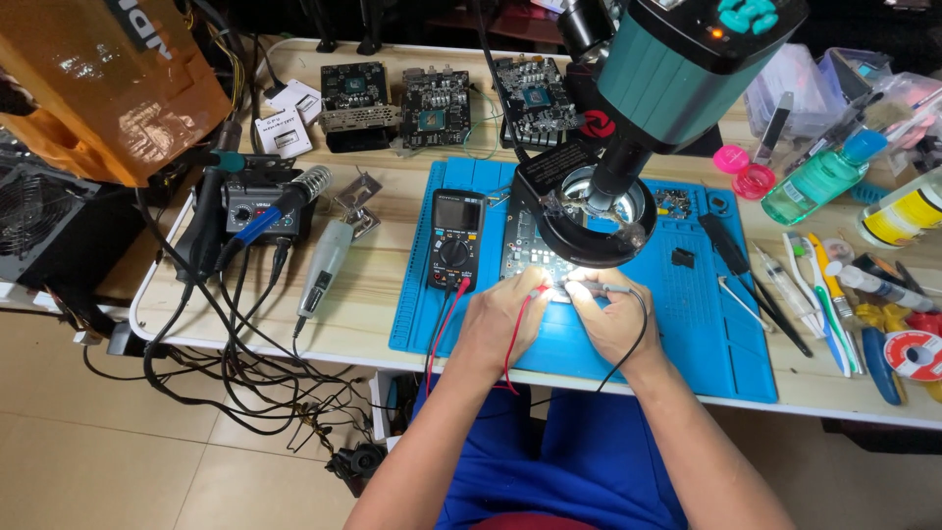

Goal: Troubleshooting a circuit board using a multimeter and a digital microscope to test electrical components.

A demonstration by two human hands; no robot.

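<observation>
My left hand (502, 316) pinches a red-wired meter probe (535, 291) with its tip on a circuit board (523, 247). My right hand (610, 316) grips a black-wired probe (616, 289) beside it, the tip toward the same lit spot. The board lies on a blue work mat (687, 324) under the ring light (595, 216) of a teal microscope (677, 69). Both wires run to a black multimeter (455, 238) to the left of the board.
A soldering station (257, 204) with tangled cables and a grey hand tool (322, 265) sit to the left. Several circuit boards (436, 103) line the far edge. Tweezers (760, 304), bottles (819, 177), brushes and tape rolls (915, 355) crowd the right side.
</observation>
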